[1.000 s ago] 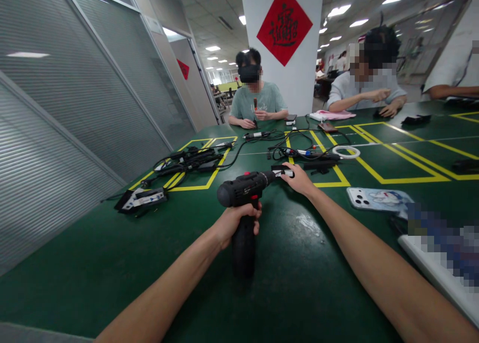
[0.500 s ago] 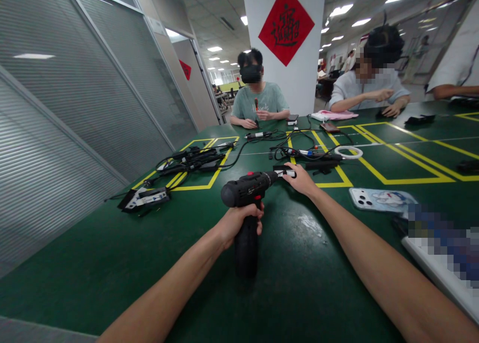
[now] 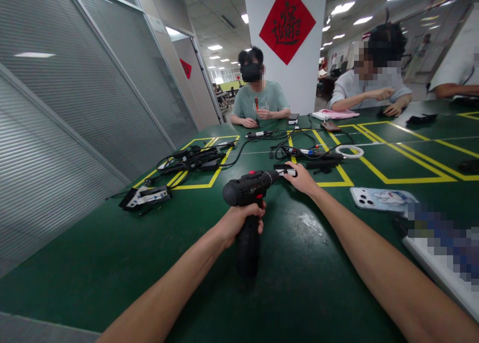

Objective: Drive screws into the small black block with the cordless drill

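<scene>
My left hand [image 3: 239,222] is wrapped round the handle of a black cordless drill [image 3: 247,189], which has red buttons and points forward and to the right. The drill's tip reaches a small black-and-white part [image 3: 285,170], partly hidden by the chuck and my fingers. My right hand [image 3: 301,177] grips that part from its right side, fingers closed on it. Whether the bit touches a screw is too small to see.
On the green table [image 3: 123,268] lie tangled black cables [image 3: 194,158], a black-and-white part [image 3: 149,197], a white ring [image 3: 349,152] and a phone [image 3: 381,199]. Several people sit across, one holding an orange-handled screwdriver [image 3: 256,103].
Almost nothing differs. The drill and both hands keep their places, with only a very slight shift of the whole view.
</scene>
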`<state>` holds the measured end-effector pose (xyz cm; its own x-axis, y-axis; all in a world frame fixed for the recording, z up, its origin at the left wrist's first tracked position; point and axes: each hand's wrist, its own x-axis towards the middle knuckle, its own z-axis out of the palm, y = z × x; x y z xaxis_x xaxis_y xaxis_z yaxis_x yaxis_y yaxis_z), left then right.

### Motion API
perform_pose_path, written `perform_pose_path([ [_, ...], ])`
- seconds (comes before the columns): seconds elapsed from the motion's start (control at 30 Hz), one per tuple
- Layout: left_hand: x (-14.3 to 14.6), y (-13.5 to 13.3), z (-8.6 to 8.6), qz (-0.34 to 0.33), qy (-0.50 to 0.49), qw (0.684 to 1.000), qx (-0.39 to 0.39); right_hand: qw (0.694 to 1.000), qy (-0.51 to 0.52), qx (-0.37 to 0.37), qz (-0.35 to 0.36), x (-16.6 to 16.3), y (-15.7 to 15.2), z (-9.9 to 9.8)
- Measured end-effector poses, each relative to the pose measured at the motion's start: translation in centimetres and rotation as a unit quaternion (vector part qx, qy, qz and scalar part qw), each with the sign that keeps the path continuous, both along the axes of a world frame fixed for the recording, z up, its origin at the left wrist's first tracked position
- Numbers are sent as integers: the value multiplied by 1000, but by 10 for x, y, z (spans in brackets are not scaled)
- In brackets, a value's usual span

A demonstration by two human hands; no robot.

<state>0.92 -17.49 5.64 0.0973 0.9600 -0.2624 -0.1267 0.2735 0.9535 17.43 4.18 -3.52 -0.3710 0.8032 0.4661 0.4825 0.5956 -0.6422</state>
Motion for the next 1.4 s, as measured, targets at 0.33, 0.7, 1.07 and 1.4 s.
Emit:
perform_pose_path([
  [0.33, -1, 0, -2, 1, -8, 1000, 7, 1000, 1, 0, -1, 0, 0, 0],
  [0.7, 0, 0, 0, -4, -7, 1000, -2, 1000, 0, -8, -2, 0, -2, 1],
  [1.07, -2, 0, -3, -8, 3, 1000, 6, 1000, -1, -2, -5, 0, 1, -1],
  [1.4, -1, 1, -2, -8, -5, 1000, 6, 1000, -1, -1, -6, 0, 1, -2],
])
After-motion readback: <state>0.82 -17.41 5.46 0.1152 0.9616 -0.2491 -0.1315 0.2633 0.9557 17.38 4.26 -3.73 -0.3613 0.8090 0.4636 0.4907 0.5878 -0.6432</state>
